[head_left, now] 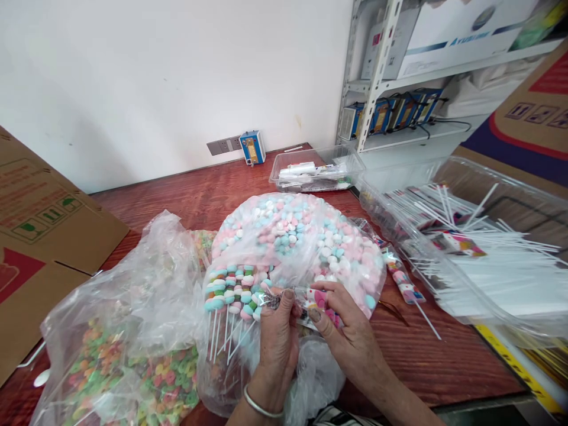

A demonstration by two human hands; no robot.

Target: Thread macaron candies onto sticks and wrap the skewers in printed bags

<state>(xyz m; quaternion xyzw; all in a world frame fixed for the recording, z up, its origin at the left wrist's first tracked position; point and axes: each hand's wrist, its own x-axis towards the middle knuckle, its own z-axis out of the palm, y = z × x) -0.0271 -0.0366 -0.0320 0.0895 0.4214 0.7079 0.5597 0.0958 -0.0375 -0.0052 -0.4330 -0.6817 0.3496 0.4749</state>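
Observation:
In front of me, my left hand [277,340] pinches a clear candy wrapper [316,297] with pink and white print; its silvery end sticks out past the thumb. The fingers and thumb of my right hand [350,331] close on the wrapper's other end. Whether anything is inside it is hidden by my fingers. Left of my hands, several candy skewers [228,290] with white sticks lie on a big plastic bag of pink, blue and white candies [284,222]. A wrapped candy skewer [403,279] rests on the table to the right.
A bag of colourful ring candies [166,378] sits left, beside a cardboard box [48,236]. On the right stands a clear bin of white sticks [497,278]. Behind are a clear tray [317,183], a blue device [252,148] and metal shelving [377,83].

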